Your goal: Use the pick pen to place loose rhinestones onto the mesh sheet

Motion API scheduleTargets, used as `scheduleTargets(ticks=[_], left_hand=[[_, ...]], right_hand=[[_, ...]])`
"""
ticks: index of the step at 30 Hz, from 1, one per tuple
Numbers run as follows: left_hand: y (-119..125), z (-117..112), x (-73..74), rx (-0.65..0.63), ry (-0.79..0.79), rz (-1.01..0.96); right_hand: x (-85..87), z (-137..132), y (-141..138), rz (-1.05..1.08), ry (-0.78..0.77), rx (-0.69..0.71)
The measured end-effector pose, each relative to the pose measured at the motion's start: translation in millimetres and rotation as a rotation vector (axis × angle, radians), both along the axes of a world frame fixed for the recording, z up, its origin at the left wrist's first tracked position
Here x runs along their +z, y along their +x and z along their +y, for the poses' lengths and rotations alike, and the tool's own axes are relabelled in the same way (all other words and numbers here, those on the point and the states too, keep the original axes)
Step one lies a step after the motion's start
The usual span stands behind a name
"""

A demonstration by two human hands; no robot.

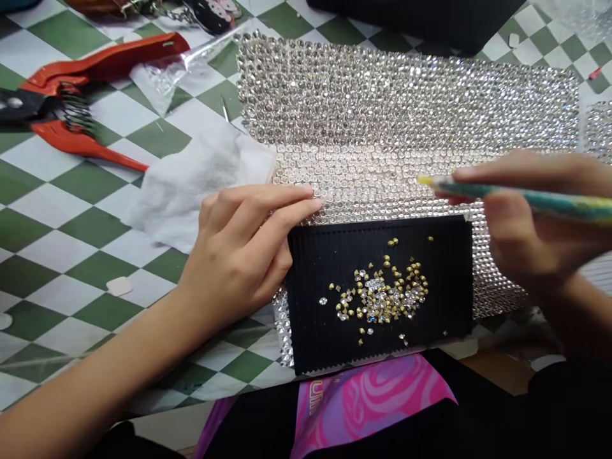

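A silvery rhinestone mesh (406, 99) lies across the table, with a paler strip along its fold. On it rests a black ribbed tray (315, 338) that bears a scatter of loose rhinestones (382, 296), some showing gold backs and some clear faces. My left hand (243, 245) is open, its fingertips pressing on the pale strip beside the tray's top left corner. In my right hand (521, 223) is a teal and yellow picker pencil (530, 199), closed between thumb and fingers. The pencil's yellow tip is over the pale strip; whether it touches I cannot tell.
Red-handled pliers (90, 143) lie at the left. Near them are a crumpled white tissue (186, 185), a clear plastic bag (165, 80) and tweezer-like metal tip (224, 109). A black box (421, 22) stands at the back on the green and white checked tablecloth (105, 223).
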State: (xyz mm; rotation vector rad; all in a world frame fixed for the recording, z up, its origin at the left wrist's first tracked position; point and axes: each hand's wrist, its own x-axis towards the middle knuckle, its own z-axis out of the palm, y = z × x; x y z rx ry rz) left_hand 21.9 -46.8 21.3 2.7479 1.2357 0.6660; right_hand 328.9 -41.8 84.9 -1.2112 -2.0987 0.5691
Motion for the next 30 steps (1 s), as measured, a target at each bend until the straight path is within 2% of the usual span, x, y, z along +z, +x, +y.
scheduleTargets(ticks=[4, 8, 15, 21, 30], left_hand=[[0, 1, 2.2, -0.007, 0.013, -0.004], [0, 0, 1.7, -0.003, 0.015, 0.001], [-2, -1, 0.4, 0.003, 0.001, 0.003], [-2, -1, 0.6, 0.017, -0.041, -0.012], [0, -2, -0.6, 0.008, -0.007, -0.001]], right_hand=[[-21.2, 34, -16, 0.031, 0.072, -0.005], [-29.0, 45, -26, 0.038, 0.124, 0.005], [-27.4, 44, -27, 0.005, 0.035, -0.012], [-27.4, 39, -19, 0.052, 0.098, -0.004], [-19.7, 21, -2, -0.025, 0.040, -0.055]])
